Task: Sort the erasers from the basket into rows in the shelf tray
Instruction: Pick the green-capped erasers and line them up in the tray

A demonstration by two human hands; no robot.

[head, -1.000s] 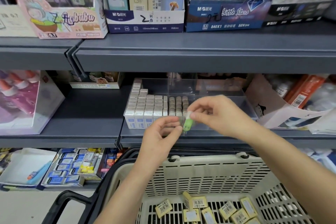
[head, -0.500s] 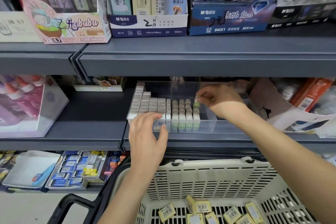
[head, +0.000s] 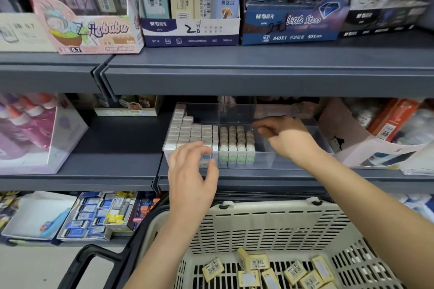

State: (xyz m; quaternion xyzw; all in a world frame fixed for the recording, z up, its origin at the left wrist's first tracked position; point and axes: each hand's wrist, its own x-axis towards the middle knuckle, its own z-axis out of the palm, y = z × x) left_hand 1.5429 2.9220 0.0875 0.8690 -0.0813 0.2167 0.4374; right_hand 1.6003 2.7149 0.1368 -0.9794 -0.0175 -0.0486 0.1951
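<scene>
A clear plastic shelf tray (head: 293, 159) sits on the middle shelf. Its left part holds rows of white block erasers (head: 187, 135), and beside them stand rows of green-bottomed erasers (head: 237, 142). My right hand (head: 285, 135) hovers inside the tray just right of the green rows, fingers loosely curled, nothing visible in it. My left hand (head: 191, 171) is spread open against the tray's front wall, empty. Below, the beige basket (head: 258, 223) holds several yellow-wrapped erasers (head: 293, 271) on its floor.
The shelf above (head: 258, 70) overhangs the tray closely. A torn white box (head: 352, 148) stands right of the tray, a pink glue box (head: 35, 134) far left. Trays of small stationery (head: 94, 216) lie on the lower shelf. The basket's black handle (head: 94, 258) juts left.
My right hand carried a green eraser from in front of the tray into it, set it at the end of the green rows and let go. My left hand opened and rose to the tray front.
</scene>
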